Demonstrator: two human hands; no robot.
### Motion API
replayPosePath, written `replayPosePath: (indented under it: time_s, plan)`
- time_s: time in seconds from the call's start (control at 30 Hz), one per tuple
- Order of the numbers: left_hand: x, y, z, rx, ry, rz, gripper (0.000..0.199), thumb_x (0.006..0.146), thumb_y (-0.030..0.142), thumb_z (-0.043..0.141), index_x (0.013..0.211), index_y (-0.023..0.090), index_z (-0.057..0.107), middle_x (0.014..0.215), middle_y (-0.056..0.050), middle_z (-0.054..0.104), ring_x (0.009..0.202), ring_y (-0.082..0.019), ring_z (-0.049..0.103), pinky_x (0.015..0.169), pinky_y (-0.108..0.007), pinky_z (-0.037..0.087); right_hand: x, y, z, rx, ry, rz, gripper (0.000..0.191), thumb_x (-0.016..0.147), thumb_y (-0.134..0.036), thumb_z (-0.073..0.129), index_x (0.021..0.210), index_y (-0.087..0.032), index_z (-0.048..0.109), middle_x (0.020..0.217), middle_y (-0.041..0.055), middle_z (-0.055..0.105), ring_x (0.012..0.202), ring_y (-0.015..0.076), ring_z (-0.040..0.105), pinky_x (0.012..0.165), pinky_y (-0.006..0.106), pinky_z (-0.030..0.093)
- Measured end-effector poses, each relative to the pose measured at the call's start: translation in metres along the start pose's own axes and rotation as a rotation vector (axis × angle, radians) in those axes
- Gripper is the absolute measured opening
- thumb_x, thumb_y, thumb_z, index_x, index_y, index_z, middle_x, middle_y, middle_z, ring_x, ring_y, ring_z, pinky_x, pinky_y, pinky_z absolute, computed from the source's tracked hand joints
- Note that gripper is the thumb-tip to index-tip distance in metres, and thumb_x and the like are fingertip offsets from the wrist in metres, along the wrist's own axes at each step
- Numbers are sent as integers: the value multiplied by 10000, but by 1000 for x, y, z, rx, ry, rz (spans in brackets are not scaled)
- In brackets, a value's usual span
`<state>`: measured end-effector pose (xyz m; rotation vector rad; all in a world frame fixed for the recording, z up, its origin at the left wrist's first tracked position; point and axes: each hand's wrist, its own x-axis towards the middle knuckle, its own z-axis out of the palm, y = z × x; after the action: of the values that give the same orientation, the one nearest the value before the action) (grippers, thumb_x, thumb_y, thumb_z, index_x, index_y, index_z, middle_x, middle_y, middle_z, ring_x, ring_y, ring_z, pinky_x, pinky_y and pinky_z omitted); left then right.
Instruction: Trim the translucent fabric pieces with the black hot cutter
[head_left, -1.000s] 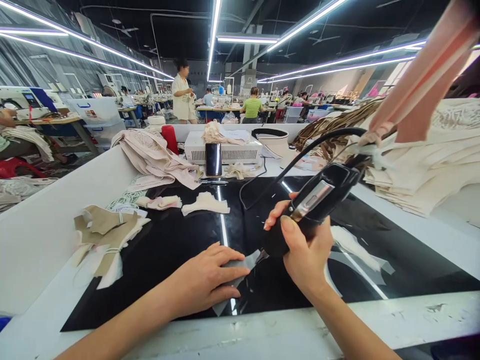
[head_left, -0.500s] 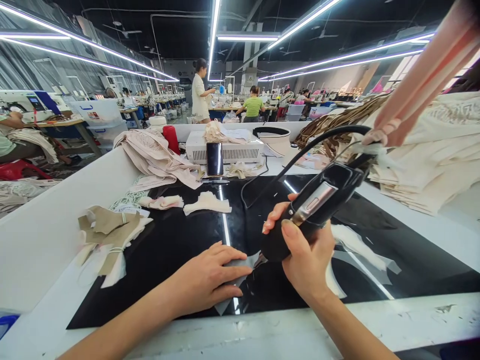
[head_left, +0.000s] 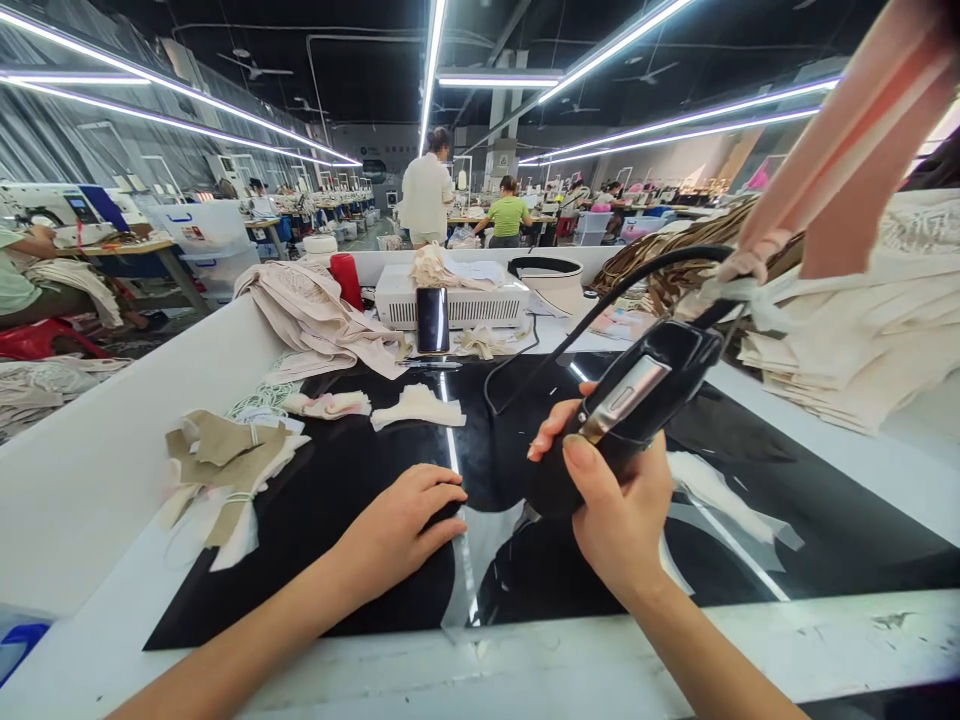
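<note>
My right hand is wrapped round a black corded hot-knife cutter, its body tilted and its nose down. A pink cloth strap ties the upper end of the cutter from above. Under the nose lies a thin translucent piece of fabric on the glossy black board. The cutter's tip is mostly hidden by its housing and is close to the fabric's right edge. My left hand rests flat with fingers stretched out, its fingertips at the fabric's left edge.
Fabric scraps and a tied bundle of tan pieces lie to the left. Cut white pieces lie right of my right hand. A phone leans against a white vented box. Cloth stacks stand at the right.
My left hand has slid left and slightly up, uncovering more of the translucent fabric. The cutter has barely moved. A person in the background has turned.
</note>
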<state>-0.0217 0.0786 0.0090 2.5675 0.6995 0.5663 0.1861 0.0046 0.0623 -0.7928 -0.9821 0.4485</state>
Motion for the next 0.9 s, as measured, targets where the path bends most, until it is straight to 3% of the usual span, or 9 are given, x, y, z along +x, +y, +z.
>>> replayPosePath:
  time_s: [0.27,0.47,0.9]
  plan:
    - [-1,-3,2,-15,3,2,178,987,228,732,1154,227,671,1373,-74,668,1298,-250,617,1133,-441,518,-3,-5,3,50,-13,7,381,895,-359,826,1216,-288,634,895,-26,708,683,152,673,671,325,589]
    - [1,-3,3,-17,5,13,184,977,216,741,1146,233,669,1375,-73,664,1297,-252,614,1130,-445,515,-10,0,7,35,-53,16,393,898,-370,810,1226,-296,605,904,-18,704,674,156,667,582,296,552]
    - [2,-3,1,-69,-25,-28,164,954,212,756,1098,233,681,1378,-75,653,1327,-259,591,1157,-450,481,-11,4,8,30,-77,14,327,917,-294,790,1189,-297,610,909,-29,711,682,144,668,580,276,554]
